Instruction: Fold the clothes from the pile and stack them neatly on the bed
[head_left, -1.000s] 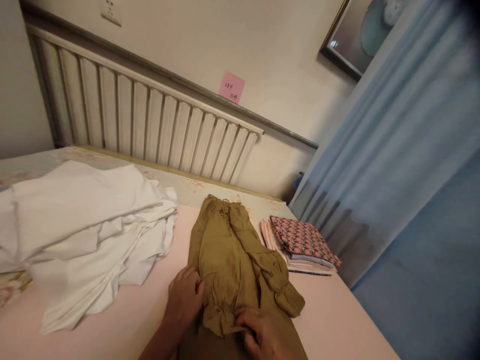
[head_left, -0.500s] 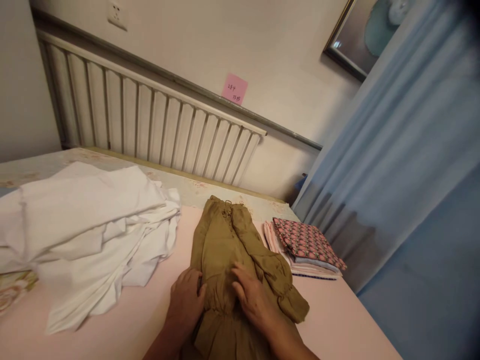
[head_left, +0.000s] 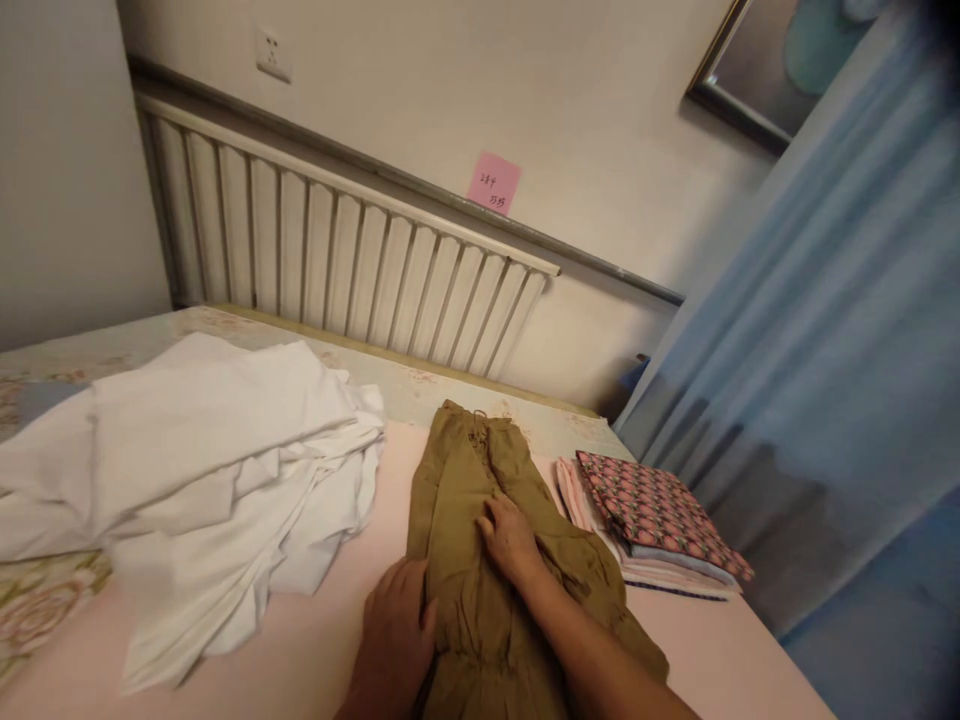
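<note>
An olive-brown dress [head_left: 457, 500] lies lengthwise in front of me, with a tie at its far end and a gathered waist nearer to me. My left hand [head_left: 397, 615] rests along its left edge, thumb apart from the fingers. Higher up, my right hand [head_left: 511, 540] lies on the front of the dress with its fingers loosely spread and slightly bent. A puffed sleeve [head_left: 589, 560] extends along the right side, partly covered by my right forearm. The near end of the dress runs out of view.
Left of the dress lies a loose heap of white cloth [head_left: 217, 440]. On the right is a folded stack topped by a red patterned cloth [head_left: 660, 505]. All lie on a pink sheet [head_left: 300, 650]. Behind stands a radiator [head_left: 352, 250]; a blue curtain [head_left: 810, 330] hangs right.
My right hand has slid up the dress toward its tied end. The sleeve on the right now lies lower and farther along the side. The view has turned a little left.
</note>
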